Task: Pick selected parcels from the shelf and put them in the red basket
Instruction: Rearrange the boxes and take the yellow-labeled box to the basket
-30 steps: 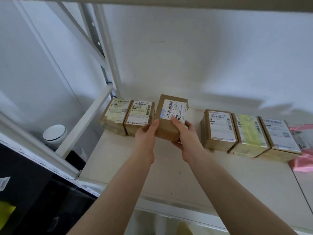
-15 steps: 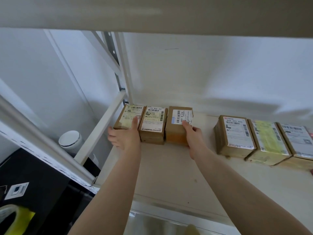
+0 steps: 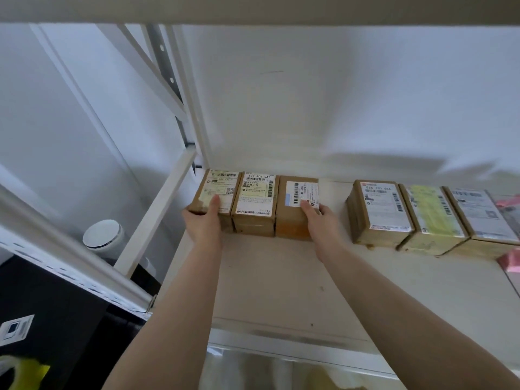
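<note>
Three brown cardboard parcels stand side by side at the back left of the white shelf (image 3: 281, 277). My left hand (image 3: 204, 225) grips the leftmost parcel (image 3: 218, 187) at its left front corner, thumb on its label. The middle parcel (image 3: 256, 197) touches both neighbours. My right hand (image 3: 320, 220) holds the third parcel (image 3: 295, 206) at its right front corner, thumb on its white label. Three more labelled parcels (image 3: 380, 212) sit in a row further right, apart from this group. The red basket is not in view.
A white upright post and slanted brace (image 3: 157, 209) stand just left of the parcels. A white round-lidded container (image 3: 102, 237) sits below left. Pink bags (image 3: 510, 260) lie at the right edge. Another shelf board runs overhead.
A second ago both hands held the third parcel lifted off the shelf. It now sits down beside the other two, and my left hand has moved over to the leftmost parcel.
</note>
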The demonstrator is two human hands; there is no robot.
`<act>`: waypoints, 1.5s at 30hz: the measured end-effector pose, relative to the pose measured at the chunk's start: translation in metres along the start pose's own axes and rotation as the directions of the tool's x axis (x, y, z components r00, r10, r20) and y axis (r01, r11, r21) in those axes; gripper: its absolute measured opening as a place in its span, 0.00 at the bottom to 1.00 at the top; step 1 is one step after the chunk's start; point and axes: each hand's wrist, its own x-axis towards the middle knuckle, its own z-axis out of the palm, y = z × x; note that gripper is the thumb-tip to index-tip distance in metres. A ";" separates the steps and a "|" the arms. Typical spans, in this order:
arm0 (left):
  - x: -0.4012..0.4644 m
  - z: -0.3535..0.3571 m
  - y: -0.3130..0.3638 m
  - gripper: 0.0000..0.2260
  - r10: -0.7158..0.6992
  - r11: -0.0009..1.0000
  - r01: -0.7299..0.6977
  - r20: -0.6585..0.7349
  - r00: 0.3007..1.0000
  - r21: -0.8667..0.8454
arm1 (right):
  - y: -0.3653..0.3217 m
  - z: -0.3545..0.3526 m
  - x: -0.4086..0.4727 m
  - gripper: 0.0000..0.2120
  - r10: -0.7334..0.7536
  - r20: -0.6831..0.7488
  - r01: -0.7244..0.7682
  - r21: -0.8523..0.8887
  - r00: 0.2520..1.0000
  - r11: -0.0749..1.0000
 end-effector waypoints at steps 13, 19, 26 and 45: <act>-0.010 0.008 -0.005 0.25 0.003 1.000 -0.003 -0.016 1.000 -0.021 | -0.010 -0.013 0.001 0.30 -0.027 0.044 0.031 -0.089 0.999 0.996; -0.009 0.007 -0.007 0.29 0.000 1.000 -0.001 -0.024 1.000 -0.010 | -0.013 -0.012 -0.001 0.35 0.010 0.059 -0.004 -0.106 0.998 0.994; -0.024 0.007 0.001 0.49 0.149 0.977 -0.126 -0.129 0.980 0.172 | -0.018 -0.018 -0.011 0.41 0.066 0.014 -0.065 -0.065 0.998 0.996; -0.207 0.126 -0.006 0.29 0.171 0.854 -0.469 0.732 0.660 0.223 | 0.018 -0.139 -0.044 0.24 0.402 -0.059 -0.325 0.489 0.914 0.810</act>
